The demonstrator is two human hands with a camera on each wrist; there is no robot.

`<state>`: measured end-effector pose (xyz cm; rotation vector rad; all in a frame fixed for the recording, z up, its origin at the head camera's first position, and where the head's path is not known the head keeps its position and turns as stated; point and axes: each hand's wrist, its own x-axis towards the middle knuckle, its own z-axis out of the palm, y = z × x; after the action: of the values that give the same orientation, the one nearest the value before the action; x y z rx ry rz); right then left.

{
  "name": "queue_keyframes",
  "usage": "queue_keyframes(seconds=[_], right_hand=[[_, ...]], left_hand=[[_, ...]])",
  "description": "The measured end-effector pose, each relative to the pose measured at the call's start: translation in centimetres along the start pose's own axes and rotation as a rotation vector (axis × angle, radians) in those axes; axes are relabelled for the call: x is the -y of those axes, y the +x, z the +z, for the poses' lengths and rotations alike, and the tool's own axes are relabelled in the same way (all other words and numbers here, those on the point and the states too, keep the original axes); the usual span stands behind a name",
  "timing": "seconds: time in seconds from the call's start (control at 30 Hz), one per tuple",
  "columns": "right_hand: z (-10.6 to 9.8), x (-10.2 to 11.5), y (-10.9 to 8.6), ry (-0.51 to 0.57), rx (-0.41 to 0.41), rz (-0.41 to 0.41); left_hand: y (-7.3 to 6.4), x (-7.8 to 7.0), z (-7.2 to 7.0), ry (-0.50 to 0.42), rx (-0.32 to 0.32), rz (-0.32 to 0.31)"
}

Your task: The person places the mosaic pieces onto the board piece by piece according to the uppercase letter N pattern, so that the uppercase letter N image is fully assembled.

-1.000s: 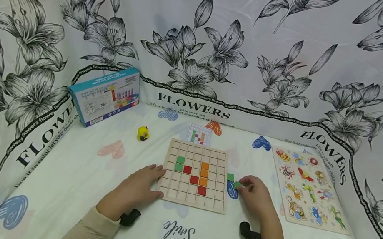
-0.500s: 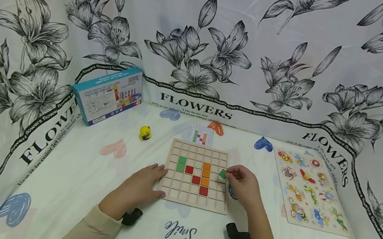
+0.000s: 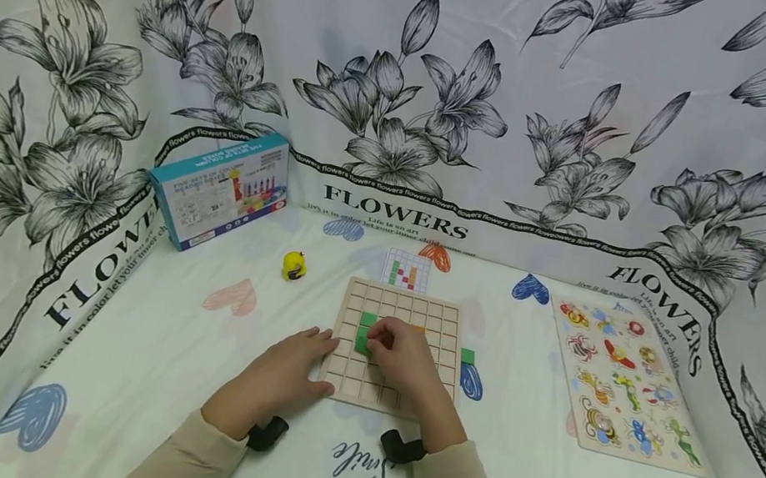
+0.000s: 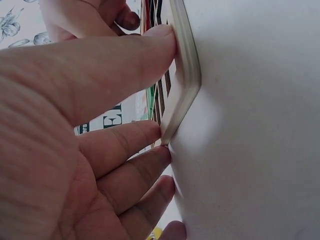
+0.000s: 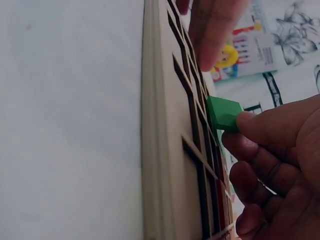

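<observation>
A wooden grid board (image 3: 342, 384) lies in the middle of the cloth. My left hand (image 3: 281, 370) rests against its left edge, thumb near the front corner and fingers along the side. Over the board's left half, my right hand (image 3: 404, 361) pinches a green square tile (image 5: 223, 114) between thumb and index finger, tilted at the grid's surface. Just behind it sits a green tile (image 3: 368, 319) in a cell. The right hand hides most of the red and orange tiles; a bit of an orange tile (image 3: 418, 331) shows. Another green tile (image 3: 467, 356) lies off the board's right edge.
A pattern card (image 3: 406, 271) with coloured squares lies behind the board. A yellow toy (image 3: 294, 266) stands to its left, near a blue box (image 3: 219, 190). An insect picture board (image 3: 624, 389) lies at the right. A flower-print curtain closes the back.
My right hand has picked up a green tile from the cloth at the board's right and carried it left across the grid to the green tiles. The left hand has stayed at the edge.
</observation>
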<state>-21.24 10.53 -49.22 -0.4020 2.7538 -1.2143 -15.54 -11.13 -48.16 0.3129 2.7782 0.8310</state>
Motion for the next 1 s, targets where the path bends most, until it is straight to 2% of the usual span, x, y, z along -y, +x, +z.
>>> queue_keyframes(seconds=[0.23,0.5,1.0], right_hand=[[0.29,0.70,0.00,-0.052,0.000,-0.016],[0.36,0.41,-0.33,-0.143,0.052,-0.035],[0.67,0.57,-0.38,-0.211,0.034,-0.068]], left_hand=[[-0.07,-0.09,-0.19,0.017,-0.007,0.014],[-0.08,-0.07,-0.15,0.020,-0.007,0.014],[0.13,0.27,0.21,0.031,-0.018,0.023]])
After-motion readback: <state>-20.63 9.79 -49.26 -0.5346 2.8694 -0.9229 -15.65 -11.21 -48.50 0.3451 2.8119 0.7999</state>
